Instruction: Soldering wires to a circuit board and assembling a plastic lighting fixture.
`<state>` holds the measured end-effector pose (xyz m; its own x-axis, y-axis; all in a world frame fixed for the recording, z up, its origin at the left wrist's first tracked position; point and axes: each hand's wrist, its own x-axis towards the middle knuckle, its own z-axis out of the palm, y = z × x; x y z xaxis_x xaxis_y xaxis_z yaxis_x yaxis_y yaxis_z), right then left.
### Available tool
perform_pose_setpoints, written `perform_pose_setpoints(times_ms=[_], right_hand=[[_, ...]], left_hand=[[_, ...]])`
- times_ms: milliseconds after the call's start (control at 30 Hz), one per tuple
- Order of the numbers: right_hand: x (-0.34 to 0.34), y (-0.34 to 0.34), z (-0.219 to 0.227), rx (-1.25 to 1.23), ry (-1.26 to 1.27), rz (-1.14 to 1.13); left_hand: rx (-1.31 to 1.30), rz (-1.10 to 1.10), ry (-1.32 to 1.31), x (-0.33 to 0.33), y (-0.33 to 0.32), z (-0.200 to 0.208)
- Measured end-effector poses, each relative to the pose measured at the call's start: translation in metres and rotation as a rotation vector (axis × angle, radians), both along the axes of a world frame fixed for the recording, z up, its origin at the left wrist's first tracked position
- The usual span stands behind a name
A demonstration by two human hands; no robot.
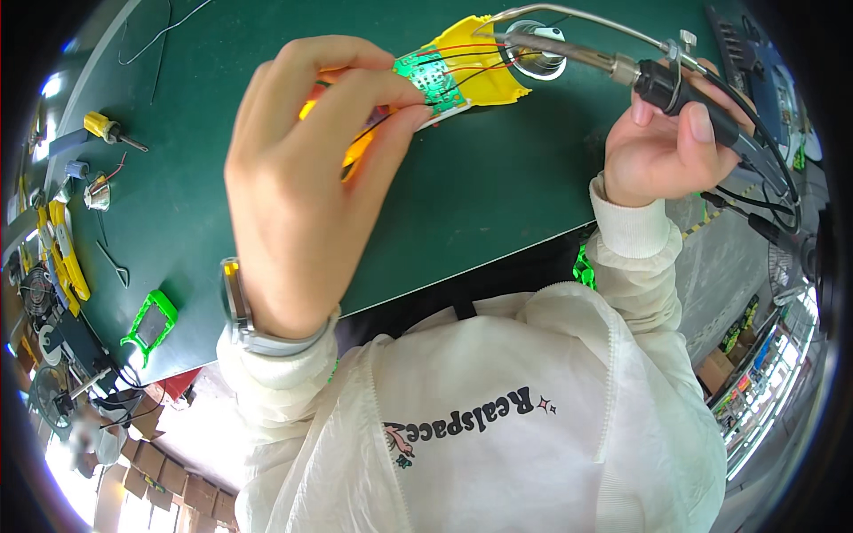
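Note:
My left hand [298, 169] is closed, thumb and fingers pinching the near end of a green circuit board [432, 78]. The board lies in a yellow plastic housing [499, 84], partly hidden by my fingers. Red and black wires run from it to a round silver lamp head [544, 64] at the housing's far end. In my right hand [666, 155] is a soldering iron [662, 87] with a black handle, gripped between the fingers, the thumb standing off it. A thin metal tube [586, 19] is clamped alongside. The iron's tip reaches over the housing, above the wires.
On the green table [498, 195] at left lie a yellow-handled screwdriver [102, 128], a small silver reflector with wires [98, 194], several yellow housings [64, 253], a bent metal hook [114, 266] and a bright green frame [153, 322]. A black cable [786, 213] hangs at right.

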<state>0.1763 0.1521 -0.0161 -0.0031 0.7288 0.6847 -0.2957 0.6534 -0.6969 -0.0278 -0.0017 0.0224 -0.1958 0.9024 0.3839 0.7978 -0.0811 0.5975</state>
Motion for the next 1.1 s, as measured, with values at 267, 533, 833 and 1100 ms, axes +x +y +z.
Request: perform_pose_setpoints(times_ms=[267, 533, 833, 1100], right_hand=[[0.001, 0.026, 0.005, 0.025, -0.023, -0.445], [-0.018, 0.01, 0.015, 0.06, -0.075, -0.343], [-0.029, 0.084, 0.027, 0.004, -0.044, 0.22], [0.013, 0.033, 0.028, -0.224, -0.167, 0.227]], left_hand=[[0.143, 0.024, 0.086, 0.005, -0.003, -0.009], [0.07, 0.025, 0.106, 0.004, -0.003, -0.005], [-0.074, 0.016, 0.05, -0.008, 0.031, 0.01], [-0.255, -0.054, -0.01, -0.023, 0.036, 0.03]])
